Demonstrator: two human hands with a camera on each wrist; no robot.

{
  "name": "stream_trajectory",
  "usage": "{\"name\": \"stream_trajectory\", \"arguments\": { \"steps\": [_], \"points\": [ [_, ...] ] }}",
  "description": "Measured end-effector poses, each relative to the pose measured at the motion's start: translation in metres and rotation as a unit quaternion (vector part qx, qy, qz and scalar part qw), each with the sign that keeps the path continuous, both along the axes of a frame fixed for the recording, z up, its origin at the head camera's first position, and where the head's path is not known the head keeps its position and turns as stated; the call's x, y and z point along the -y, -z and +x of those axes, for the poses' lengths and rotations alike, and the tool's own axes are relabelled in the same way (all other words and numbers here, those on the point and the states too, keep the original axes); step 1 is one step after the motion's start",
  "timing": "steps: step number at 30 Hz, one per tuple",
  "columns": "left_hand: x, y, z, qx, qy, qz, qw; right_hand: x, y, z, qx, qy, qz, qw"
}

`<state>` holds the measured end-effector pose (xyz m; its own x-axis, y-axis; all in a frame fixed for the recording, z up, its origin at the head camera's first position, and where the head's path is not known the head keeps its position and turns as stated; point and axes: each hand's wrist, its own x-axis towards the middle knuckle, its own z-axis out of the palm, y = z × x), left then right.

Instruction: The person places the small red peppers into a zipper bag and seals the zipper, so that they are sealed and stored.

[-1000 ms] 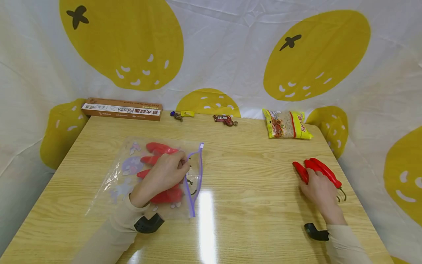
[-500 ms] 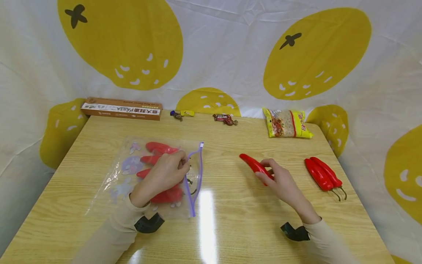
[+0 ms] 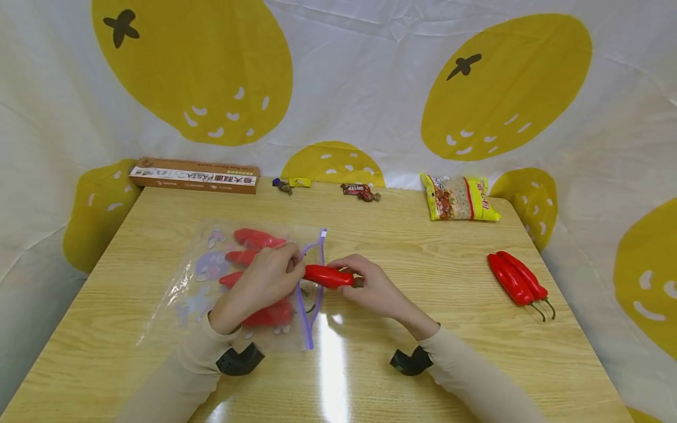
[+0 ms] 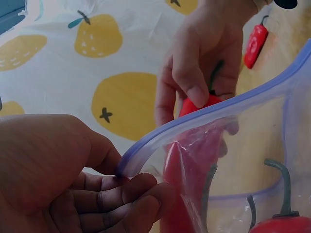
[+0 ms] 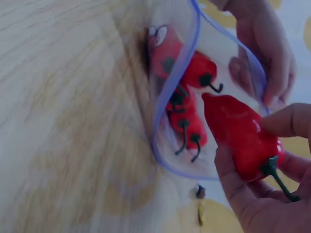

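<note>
Head view: your left hand (image 3: 259,279) is pinching the purple rim (image 3: 322,249) of the zip bag (image 3: 208,267); your right hand (image 3: 372,288) is gripping a red pepper (image 3: 327,276) at the bag's mouth. Two loose peppers (image 3: 518,279) are lying on the tabletop (image 3: 423,241) to your right.

Left wrist view: your thumb is pressing the rim against your fingers.

Right wrist view: the gripped pepper is pointing tip-first toward several bagged peppers (image 5: 197,130).

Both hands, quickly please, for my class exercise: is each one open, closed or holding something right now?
Left hand: closed, pinching the rim of the bag.
Right hand: closed, holding a red pepper.
</note>
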<state>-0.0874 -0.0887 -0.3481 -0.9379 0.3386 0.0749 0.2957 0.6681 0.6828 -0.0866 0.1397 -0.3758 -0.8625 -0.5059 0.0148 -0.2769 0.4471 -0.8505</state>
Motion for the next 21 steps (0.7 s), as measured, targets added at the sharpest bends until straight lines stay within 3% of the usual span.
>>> {"name": "stream_trajectory", "arguments": {
  "steps": [5,13,21],
  "points": [
    [0.0,0.0,-0.001,-0.015,0.002,-0.007,0.9999,0.021,0.006,-0.002,-0.008,-0.015,-0.026,0.999],
    [0.0,-0.002,0.0,-0.023,0.006,-0.013,0.9996,0.044,0.013,-0.004,0.031,-0.008,-0.052,0.998],
    [-0.001,-0.001,0.0,-0.037,0.003,-0.012,0.9992,0.062,0.024,-0.012,0.015,-0.026,-0.078,0.997]
  ]
}}
